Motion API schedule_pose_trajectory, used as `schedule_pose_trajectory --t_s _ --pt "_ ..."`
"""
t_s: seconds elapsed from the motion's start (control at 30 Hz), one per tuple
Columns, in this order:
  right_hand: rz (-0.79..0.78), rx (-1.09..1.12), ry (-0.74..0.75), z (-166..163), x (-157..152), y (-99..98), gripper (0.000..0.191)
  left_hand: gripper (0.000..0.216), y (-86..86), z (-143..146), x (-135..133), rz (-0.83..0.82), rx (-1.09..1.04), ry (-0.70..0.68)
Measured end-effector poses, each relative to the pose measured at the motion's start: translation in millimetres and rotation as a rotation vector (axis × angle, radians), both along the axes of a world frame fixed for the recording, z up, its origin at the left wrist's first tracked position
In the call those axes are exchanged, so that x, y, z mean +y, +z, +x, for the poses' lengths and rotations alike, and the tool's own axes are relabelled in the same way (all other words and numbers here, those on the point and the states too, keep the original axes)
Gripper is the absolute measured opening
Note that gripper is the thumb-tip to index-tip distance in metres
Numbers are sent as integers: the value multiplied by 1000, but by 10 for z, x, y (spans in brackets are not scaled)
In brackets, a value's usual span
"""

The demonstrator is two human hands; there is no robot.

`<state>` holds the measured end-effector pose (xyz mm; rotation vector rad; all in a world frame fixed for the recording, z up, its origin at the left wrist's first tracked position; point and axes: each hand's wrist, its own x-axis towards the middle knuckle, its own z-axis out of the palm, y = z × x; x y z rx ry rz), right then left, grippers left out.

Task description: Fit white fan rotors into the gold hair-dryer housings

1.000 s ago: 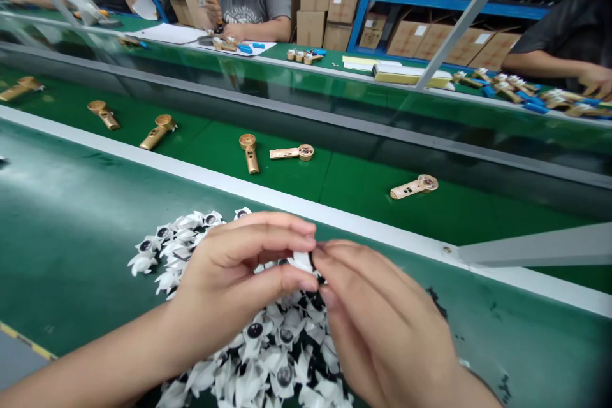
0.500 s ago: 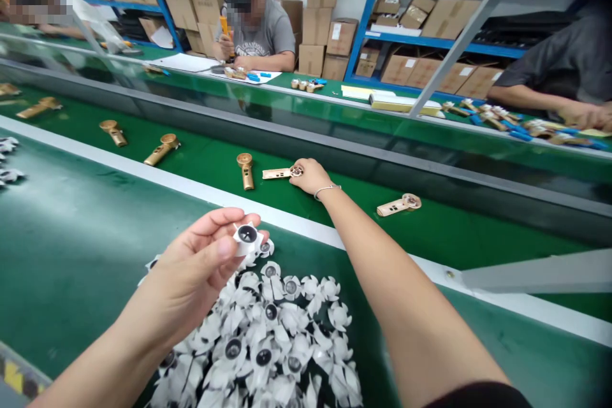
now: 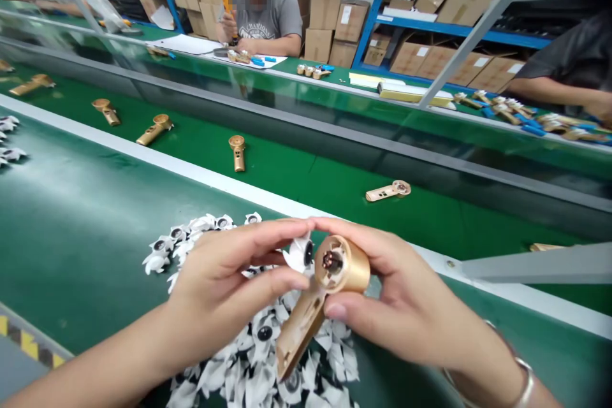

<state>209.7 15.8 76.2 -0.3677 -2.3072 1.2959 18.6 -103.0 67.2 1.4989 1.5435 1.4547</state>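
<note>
Between its thumb and fingers, my left hand [image 3: 239, 268] pinches a small white fan blade [image 3: 299, 254] with a dark round hub. Close beside it, my right hand [image 3: 387, 274] grips a gold handheld-fan housing [image 3: 342, 264] by its round head. The head's open side faces left, showing copper windings inside, and the hollow handle slants down toward me. The blade's hub is turned to this opening; whether the two touch I cannot tell. Below both hands lies a heap of white fan blades [image 3: 265, 333] on the green table, partly covered by the hands and housing.
Beyond a white rail [image 3: 191, 175], several gold housings lie on the green belt [image 3: 296, 172], one [image 3: 389, 191] to the right. A grey metal bar [image 3: 535, 266] juts in at right. Across the belt, a person [image 3: 268, 13] holds a yellow tool; another person's arm [image 3: 554, 92] is near assembled pieces.
My right hand has picked a gold housing off the belt and brought it back above the heap. My left hand, still holding the fan blade, has moved right to meet it.
</note>
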Motion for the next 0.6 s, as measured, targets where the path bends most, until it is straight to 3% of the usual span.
schedule_pose_trajectory --t_s 0.1,0.27,0.6 --pt "9 -12 -29 79 -91 -48 71 50 27 52 -24 70 166 -2" --pt "153 -85 -49 176 -121 -50 75 52 58 74 -28 162 334 -43" --pt "262 -169 -42 235 -147 -27 74 41 48 87 -27 315 373 -151"
